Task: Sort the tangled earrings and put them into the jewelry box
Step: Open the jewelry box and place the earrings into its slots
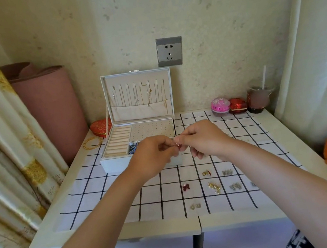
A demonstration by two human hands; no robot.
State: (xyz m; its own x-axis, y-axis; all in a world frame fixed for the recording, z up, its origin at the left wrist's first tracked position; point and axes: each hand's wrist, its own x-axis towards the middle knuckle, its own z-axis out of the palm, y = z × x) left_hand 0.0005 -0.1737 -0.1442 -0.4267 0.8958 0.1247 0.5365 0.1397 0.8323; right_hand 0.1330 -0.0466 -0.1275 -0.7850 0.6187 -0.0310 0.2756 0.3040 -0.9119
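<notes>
A white jewelry box [119, 162] stands open at the back left of the checked cloth, its lid upright with necklaces hanging in it. My left hand [152, 157] and my right hand [203, 139] meet just in front of the box's right front corner. Both pinch a small dark red earring [179, 147] between their fingertips. On the cloth nearer me lie a red bow earring [186, 187], a gold and red piece [206, 173], a gold cluster [214, 187], silver pieces [227, 172] [235, 186], and a small pale pair [195, 206].
A red heart box [100, 127] and gold bangles [92, 143] sit left of the jewelry box. At the back right stand a pink box [220, 106], a red box [238, 105] and a cup with a straw [259, 98]. A wall socket [169, 51] is behind.
</notes>
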